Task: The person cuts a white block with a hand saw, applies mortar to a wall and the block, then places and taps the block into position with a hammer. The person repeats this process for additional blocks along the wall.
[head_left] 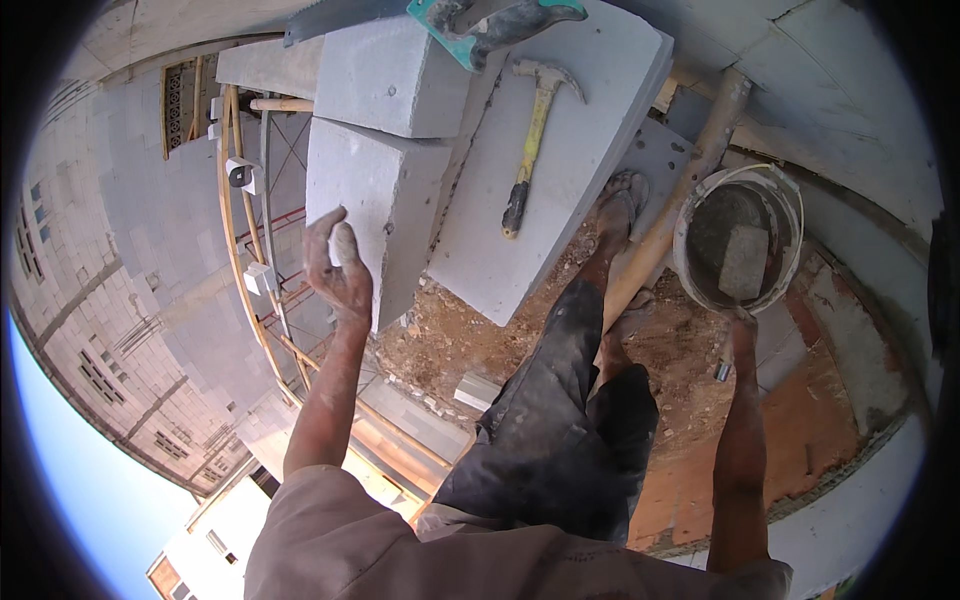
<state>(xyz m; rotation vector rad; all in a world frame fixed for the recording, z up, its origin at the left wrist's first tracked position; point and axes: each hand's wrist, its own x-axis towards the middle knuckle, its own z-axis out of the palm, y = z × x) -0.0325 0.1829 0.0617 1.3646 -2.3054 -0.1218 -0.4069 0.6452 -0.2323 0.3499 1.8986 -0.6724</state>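
Note:
My left hand (340, 275) is raised beside the pale grey blocks at left, fingers bent and apart, with nothing in it. Behind it stands a block (350, 180); I cannot tell whether the fingertips touch it. My right hand (741, 335) is closed at the near rim of a round bucket (690, 285), on the handle of what looks like a trowel. Its flat, mortar-caked blade (744, 262) lies inside the bucket over wet grey mortar (715, 225). The fingers are partly hidden. A claw hammer (535, 145) with a yellow and black handle lies on a large pale slab (590, 130).
A handsaw (490, 35) with a teal and black handle rests across the blocks at the top. A wooden pole (690, 180) slants between my feet and the bucket. Rubble (440, 335) covers the ground. Scaffolding (262, 200) stands at left, and a wall (840, 110) rises at right.

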